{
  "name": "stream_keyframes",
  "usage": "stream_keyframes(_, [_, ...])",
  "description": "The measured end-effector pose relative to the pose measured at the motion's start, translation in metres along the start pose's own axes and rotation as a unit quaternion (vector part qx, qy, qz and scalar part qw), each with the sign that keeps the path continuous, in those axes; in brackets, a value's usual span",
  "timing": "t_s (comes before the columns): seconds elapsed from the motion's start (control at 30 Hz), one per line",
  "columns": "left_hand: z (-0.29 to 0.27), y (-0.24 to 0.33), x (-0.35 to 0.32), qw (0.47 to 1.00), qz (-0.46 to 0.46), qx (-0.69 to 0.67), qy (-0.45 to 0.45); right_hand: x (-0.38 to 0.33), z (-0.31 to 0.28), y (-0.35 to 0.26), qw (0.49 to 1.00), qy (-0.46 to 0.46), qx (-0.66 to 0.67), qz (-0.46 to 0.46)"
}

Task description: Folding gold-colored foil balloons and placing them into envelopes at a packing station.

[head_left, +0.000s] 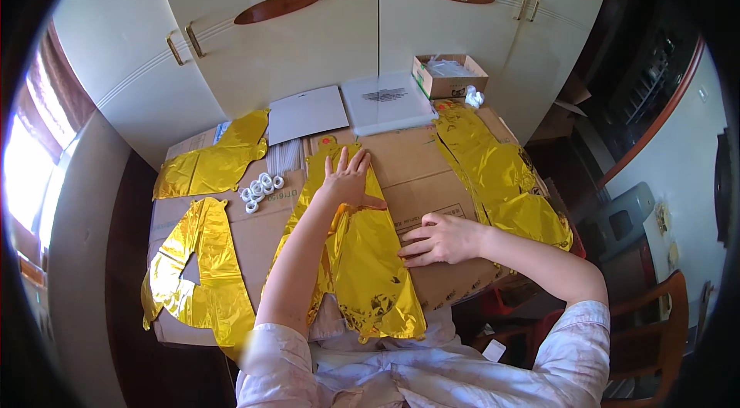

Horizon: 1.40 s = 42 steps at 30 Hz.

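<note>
A flat gold foil balloon [374, 269], uninflated, lies lengthwise in front of me. My left hand [344, 184] rests on its upper part with fingers spread and palm down. Beside its right edge is my right hand [445, 239], fingers apart and slightly bent, the fingertips at the foil's rim. Neither hand grips anything that I can see. Another flat gold balloon [231, 261], with a hole in its middle, lies to the left. Farther back on the left is a gold foil piece [212, 157], and more gold foil [497, 177] lies on the right.
Brown cardboard [420, 169] covers the table. Several small white rolls [252, 206] sit by white sticks [286, 156]. A grey-white sheet [308, 111], a clear plastic packet [385, 106] and a box of clear bags [455, 84] stand against the cabinet [270, 45]. A wooden chair [671, 323] is at right.
</note>
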<state>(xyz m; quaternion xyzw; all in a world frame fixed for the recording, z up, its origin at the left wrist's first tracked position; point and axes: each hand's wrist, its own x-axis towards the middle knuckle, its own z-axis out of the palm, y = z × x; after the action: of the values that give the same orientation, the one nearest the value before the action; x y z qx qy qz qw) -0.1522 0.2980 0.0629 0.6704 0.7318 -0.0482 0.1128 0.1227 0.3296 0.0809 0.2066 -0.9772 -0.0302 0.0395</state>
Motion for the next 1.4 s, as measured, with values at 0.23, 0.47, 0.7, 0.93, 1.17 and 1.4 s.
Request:
stream_keyframes(0.23, [0.001, 0.001, 0.002, 1.000, 0.000, 0.002, -0.003, -0.007, 0.003, -0.007, 1.000, 0.003, -0.003, 0.008])
stream_keyframes(0.47, [0.003, -0.001, 0.002, 1.000, -0.002, -0.001, -0.001, -0.008, 0.007, -0.020, 0.999, 0.017, 0.013, 0.043])
stream_keyframes(0.7, [-0.002, 0.003, 0.003, 1.000, -0.001, 0.027, -0.008, -0.005, 0.007, -0.030, 0.995, 0.013, 0.039, 0.094])
stream_keyframes(0.93, [-0.012, -0.016, 0.018, 0.998, 0.013, -0.002, 0.067, -0.008, 0.009, -0.032, 0.992, 0.030, 0.059, 0.109])
stream_keyframes(1.17, [0.012, -0.036, 0.038, 0.977, -0.083, -0.029, 0.194, -0.007, 0.013, -0.037, 0.987, 0.055, 0.088, 0.123])
stream_keyframes(1.4, [0.007, -0.026, 0.005, 0.949, -0.085, -0.069, 0.295, -0.010, 0.027, -0.055, 0.952, 0.162, 0.154, 0.211])
